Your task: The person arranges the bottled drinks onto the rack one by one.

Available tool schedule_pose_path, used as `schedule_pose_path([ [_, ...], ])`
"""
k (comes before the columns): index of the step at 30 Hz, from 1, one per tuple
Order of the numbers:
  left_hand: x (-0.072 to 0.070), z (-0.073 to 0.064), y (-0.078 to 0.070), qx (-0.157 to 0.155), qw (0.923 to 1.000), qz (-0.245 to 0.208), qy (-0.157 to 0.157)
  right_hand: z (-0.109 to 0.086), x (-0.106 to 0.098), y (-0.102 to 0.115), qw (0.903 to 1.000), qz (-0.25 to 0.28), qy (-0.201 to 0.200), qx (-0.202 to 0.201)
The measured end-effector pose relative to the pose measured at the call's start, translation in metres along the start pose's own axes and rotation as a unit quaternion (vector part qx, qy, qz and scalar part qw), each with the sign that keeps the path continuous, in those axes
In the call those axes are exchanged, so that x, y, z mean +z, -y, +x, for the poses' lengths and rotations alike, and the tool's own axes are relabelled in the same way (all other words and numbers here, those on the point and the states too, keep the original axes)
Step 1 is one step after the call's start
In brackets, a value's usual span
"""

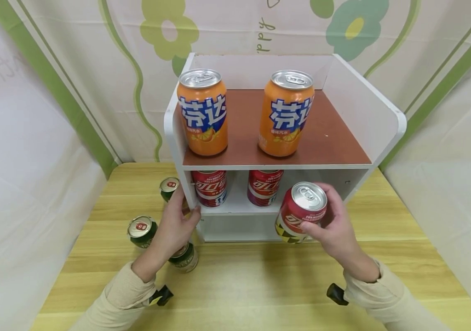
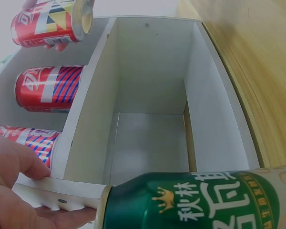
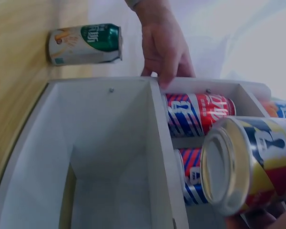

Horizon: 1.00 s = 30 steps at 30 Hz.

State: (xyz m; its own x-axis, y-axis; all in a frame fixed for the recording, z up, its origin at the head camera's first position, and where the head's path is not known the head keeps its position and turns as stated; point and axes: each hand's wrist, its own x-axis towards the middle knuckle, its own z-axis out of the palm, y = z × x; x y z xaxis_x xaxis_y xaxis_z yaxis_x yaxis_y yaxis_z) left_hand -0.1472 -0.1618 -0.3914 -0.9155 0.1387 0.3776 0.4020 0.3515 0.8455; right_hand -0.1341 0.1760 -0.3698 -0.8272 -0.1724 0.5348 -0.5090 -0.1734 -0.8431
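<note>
My right hand (image 1: 339, 230) grips a red cola can (image 1: 301, 214) with a yellow-and-black patterned base. The can is held in the air, upright and slightly tilted, in front of the white two-tier shelf (image 1: 384, 110). At the shelf's left side, my left hand (image 1: 173, 230) pinches the side panel, with the thumb at the front edge and fingers outside, as the left wrist view shows. One red can (image 1: 210, 187) stands on the middle level by that panel, and another red can (image 1: 263, 187) stands to its right.
On the top board stand two orange soda cans, one at left (image 1: 203, 119) and one nearer the middle (image 1: 286, 119). Several green cans (image 1: 141, 232) stand on the wooden table (image 1: 239, 294) left of the shelf. A patterned curtain (image 1: 235, 27) hangs behind.
</note>
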Motion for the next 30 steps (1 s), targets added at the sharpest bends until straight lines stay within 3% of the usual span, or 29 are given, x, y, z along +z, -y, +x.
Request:
schedule_pose_path([
  [12,0.001,0.0,0.001,-0.002,1.0,0.005,0.0,0.011,-0.008,0.0,0.9941,-0.041,-0.097,0.024],
  [30,0.0,0.0,0.0,0.002,1.0,-0.002,0.001,0.034,-0.007,-0.013,0.9852,-0.042,-0.162,0.038],
])
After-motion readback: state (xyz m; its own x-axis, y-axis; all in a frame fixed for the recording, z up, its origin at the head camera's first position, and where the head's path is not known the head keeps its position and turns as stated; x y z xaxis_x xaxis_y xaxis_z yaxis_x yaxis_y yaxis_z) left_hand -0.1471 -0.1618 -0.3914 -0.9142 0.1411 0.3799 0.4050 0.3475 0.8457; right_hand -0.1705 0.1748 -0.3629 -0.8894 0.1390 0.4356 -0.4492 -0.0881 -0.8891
